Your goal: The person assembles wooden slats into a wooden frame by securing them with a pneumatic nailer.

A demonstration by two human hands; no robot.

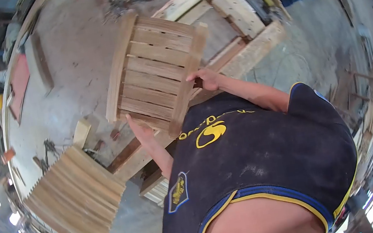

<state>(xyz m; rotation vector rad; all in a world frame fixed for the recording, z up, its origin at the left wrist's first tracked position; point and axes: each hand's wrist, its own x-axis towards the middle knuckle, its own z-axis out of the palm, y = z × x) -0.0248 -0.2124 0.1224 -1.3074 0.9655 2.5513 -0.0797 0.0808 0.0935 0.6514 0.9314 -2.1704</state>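
Note:
A slatted wooden panel [155, 68], with two long side rails and several cross slats, is held tilted in front of my chest. My right hand [207, 79] is closed around its right rail, thumb on top. At the panel's lower left corner, my left hand [143, 131] grips the end slat; some of its fingers are hidden under the wood. Beneath and behind the panel is a heavy timber frame [273, 36], partly covered by it.
A stack of curved wooden slats [75, 196] stands at lower left, beside a wood block [82, 132]. A long board [38, 61] and a reddish sheet [19, 86] are further left. Scraps and tools [119, 3] litter the floor beyond. More timber [364, 114] stands at right.

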